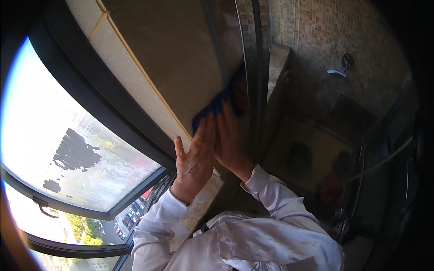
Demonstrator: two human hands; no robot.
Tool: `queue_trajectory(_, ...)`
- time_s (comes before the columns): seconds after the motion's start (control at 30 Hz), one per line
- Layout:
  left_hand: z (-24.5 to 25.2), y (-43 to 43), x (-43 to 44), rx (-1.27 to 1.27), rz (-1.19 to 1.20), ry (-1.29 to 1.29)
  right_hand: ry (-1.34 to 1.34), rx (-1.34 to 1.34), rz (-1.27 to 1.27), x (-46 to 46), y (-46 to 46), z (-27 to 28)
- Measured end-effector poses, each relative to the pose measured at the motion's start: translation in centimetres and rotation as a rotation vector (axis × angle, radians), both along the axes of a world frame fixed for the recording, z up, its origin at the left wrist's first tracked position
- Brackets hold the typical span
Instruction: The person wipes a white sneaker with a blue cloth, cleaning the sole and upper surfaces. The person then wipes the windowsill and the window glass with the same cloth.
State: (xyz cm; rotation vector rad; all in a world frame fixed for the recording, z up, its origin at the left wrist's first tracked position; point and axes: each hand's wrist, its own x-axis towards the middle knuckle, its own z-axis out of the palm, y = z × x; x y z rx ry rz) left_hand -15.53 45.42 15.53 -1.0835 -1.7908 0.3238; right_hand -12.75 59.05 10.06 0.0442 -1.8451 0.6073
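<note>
A dark blue cloth (217,105) lies bunched against a glossy brown wall panel (169,57). Flat against the cloth, my left hand (195,155) presses with its fingers together and its thumb sticking out to the left. Beside it, my right hand (234,142) also has its fingertips on the cloth, with blur around them. Part of the cloth is hidden under the fingers. To the right of the cloth, a dim hand-like shape looks like a reflection. A thin bright metal strip (242,44) runs upright just beyond it.
On the left, an open window sash (112,213) with smeared glass juts inward, its handle (45,208) low down. A pale tile border with gold trim (145,76) edges the panel. A stone ledge (200,210) is below. At right, a shower head (347,59) is on a mosaic wall (315,27).
</note>
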Motion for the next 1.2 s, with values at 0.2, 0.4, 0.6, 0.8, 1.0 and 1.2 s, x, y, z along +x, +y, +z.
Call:
queue_trajectory(0.2,-4.4,-1.8,0.2,-0.107,-0.072,-0.068,-0.026,-0.059,0.0,1.0,-2.0,-6.2)
queue_trajectory(0.4,-3.1,-0.3,0.2,-0.074,-0.099,-0.205,0.021,-0.118,-0.003,0.0,-1.6,-4.4)
queue_trajectory(0.6,-5.8,-2.5,0.3,-0.123,-0.142,-0.176,-0.061,-0.173,-0.014,1.5,-3.7,-7.2)
queue_trajectory(0.8,-5.7,-4.6,0.2,-0.24,-0.13,-0.079,-0.116,-0.295,-0.021,2.6,-7.1,-8.5)
queue_trajectory(1.0,-2.6,-1.2,-0.5,-0.31,-0.138,-0.055,-0.176,-0.452,-0.03,1.5,-4.8,-6.6)
queue_trajectory(1.2,-4.1,-3.8,0.3,-0.409,-0.049,0.152,-0.189,-0.47,0.021,3.3,-8.4,-8.0)
